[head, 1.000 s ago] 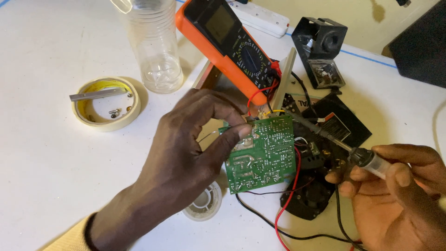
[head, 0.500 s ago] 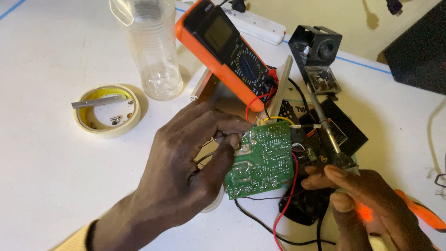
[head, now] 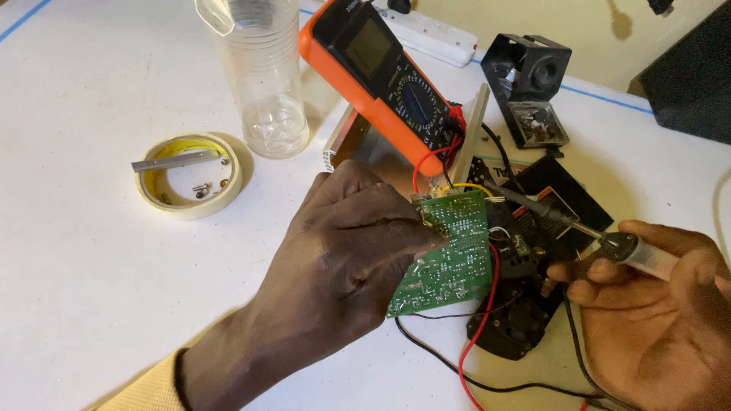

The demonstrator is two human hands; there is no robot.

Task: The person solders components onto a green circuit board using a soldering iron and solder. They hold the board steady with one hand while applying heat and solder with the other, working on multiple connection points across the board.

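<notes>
My left hand (head: 335, 266) grips a green circuit board (head: 451, 255) by its left edge and holds it tilted over a black device casing (head: 518, 320). My right hand (head: 655, 304) holds a soldering iron (head: 563, 221) like a pen, its thin tip reaching toward the board's upper right corner. Red and black wires (head: 480, 335) trail from the board across the white table (head: 84, 289). An orange multimeter (head: 381, 76) leans just behind the board.
A clear plastic bottle (head: 263, 84) stands at the back. A roll of yellowish tape (head: 186, 179) with small screws and a metal strip lies to the left. A black box-shaped part (head: 529, 80) and a white power strip (head: 430, 34) sit at the far side.
My right hand has drawn back to the right with the soldering iron, its tip now lying lower toward the board's corner. My left hand keeps its hold on the board.
</notes>
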